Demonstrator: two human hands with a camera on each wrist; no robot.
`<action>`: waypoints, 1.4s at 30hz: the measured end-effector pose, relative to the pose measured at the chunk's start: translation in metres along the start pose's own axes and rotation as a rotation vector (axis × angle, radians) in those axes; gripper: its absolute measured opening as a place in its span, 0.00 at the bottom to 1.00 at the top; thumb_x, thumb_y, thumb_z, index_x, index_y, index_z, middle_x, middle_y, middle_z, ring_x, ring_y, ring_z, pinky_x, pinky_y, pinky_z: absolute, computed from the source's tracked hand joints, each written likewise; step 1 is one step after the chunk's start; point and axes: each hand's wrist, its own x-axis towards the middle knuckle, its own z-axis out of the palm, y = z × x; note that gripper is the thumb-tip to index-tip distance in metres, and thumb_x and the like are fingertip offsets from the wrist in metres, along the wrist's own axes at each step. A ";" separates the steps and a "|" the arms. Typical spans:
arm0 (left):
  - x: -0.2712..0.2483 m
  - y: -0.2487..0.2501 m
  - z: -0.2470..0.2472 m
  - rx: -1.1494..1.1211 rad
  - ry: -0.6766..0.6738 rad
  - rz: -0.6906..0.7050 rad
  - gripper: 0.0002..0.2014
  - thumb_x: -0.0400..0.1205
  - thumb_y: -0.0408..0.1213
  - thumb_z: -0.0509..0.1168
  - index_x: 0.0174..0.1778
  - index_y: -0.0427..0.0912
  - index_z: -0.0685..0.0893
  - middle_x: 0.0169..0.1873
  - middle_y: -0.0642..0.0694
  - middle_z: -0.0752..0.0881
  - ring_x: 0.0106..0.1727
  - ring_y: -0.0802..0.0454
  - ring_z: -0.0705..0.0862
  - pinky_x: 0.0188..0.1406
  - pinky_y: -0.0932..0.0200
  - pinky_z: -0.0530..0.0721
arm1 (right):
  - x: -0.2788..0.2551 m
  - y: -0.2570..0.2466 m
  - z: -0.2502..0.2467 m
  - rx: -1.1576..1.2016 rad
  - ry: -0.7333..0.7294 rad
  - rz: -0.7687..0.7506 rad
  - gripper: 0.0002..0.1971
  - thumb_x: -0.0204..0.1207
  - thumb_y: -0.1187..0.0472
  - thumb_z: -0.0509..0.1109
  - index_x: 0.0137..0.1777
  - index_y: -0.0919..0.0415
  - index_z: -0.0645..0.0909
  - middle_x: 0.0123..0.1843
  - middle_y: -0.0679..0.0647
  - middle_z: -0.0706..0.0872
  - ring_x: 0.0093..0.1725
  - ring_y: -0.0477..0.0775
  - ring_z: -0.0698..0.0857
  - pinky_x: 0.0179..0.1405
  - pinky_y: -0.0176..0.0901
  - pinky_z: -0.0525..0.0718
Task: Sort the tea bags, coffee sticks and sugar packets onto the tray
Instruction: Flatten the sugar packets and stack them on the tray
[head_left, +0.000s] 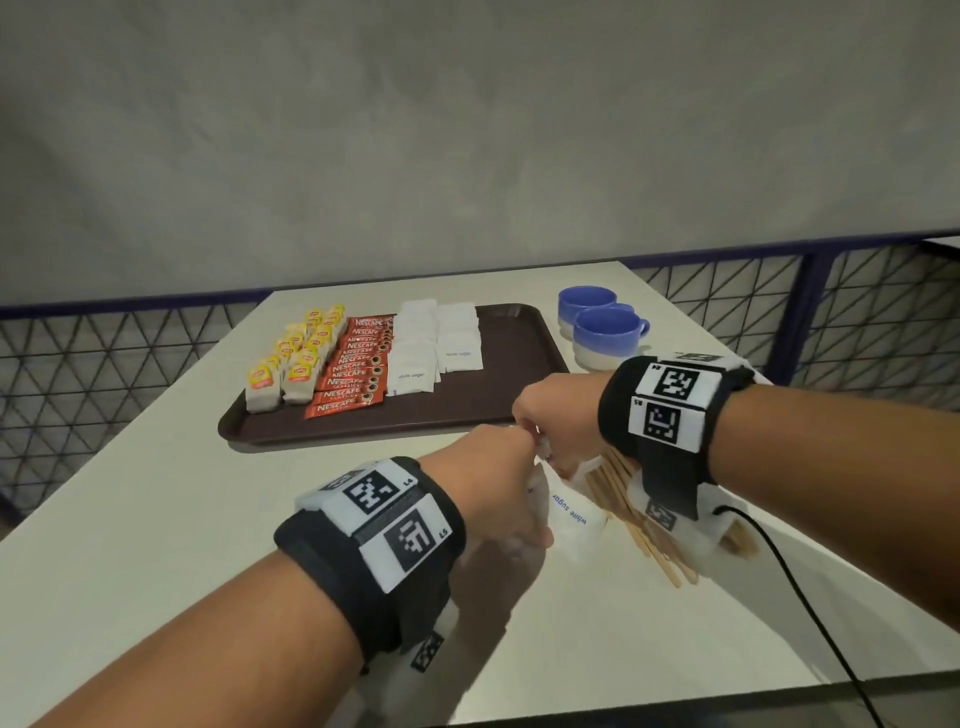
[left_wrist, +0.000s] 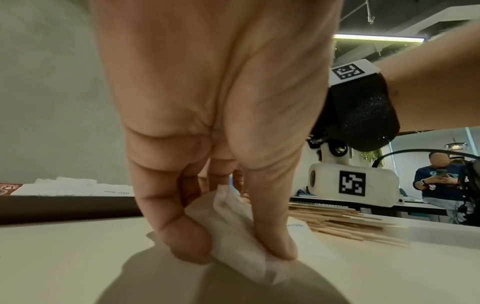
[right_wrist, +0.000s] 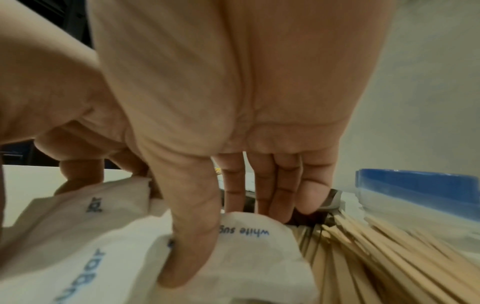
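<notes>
Both my hands meet over loose white sugar packets (head_left: 569, 506) on the table, just in front of the brown tray (head_left: 509, 374). My left hand (head_left: 498, 467) pinches one white packet (left_wrist: 233, 232) between thumb and fingers, its lower end touching the tabletop. My right hand (head_left: 550, 415) has its thumb pressed on another "white sugar" packet (right_wrist: 246, 257) with the fingers behind it. On the tray lie rows of yellow tea bags (head_left: 296, 358), red coffee sticks (head_left: 353, 374) and sugar packets (head_left: 436, 343). The tray's right part is bare.
A pile of wooden stirrers (head_left: 649, 525) lies under my right wrist. Two blue and white cups (head_left: 605, 332) stand right of the tray. A black cable (head_left: 779, 571) trails from the right wrist. A person (left_wrist: 439, 185) stands in the background.
</notes>
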 end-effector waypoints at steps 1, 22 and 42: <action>0.001 0.000 0.001 -0.001 0.016 0.013 0.26 0.73 0.51 0.82 0.60 0.42 0.82 0.53 0.45 0.87 0.52 0.46 0.85 0.50 0.52 0.85 | 0.000 0.000 0.000 0.005 0.007 -0.002 0.21 0.71 0.59 0.84 0.63 0.59 0.86 0.52 0.54 0.91 0.49 0.54 0.90 0.44 0.40 0.86; -0.006 -0.075 -0.056 -0.638 0.072 -0.086 0.16 0.79 0.27 0.76 0.60 0.45 0.85 0.53 0.41 0.91 0.49 0.44 0.93 0.39 0.56 0.91 | -0.012 -0.015 -0.012 0.034 -0.041 0.054 0.24 0.72 0.51 0.84 0.62 0.62 0.82 0.51 0.54 0.88 0.50 0.57 0.88 0.55 0.46 0.88; 0.030 -0.099 -0.033 -1.806 0.386 -0.049 0.24 0.76 0.24 0.57 0.64 0.46 0.85 0.51 0.46 0.92 0.42 0.52 0.88 0.24 0.66 0.80 | -0.008 0.002 -0.004 0.146 0.024 -0.023 0.13 0.76 0.53 0.80 0.54 0.50 0.80 0.52 0.49 0.87 0.47 0.50 0.87 0.54 0.46 0.90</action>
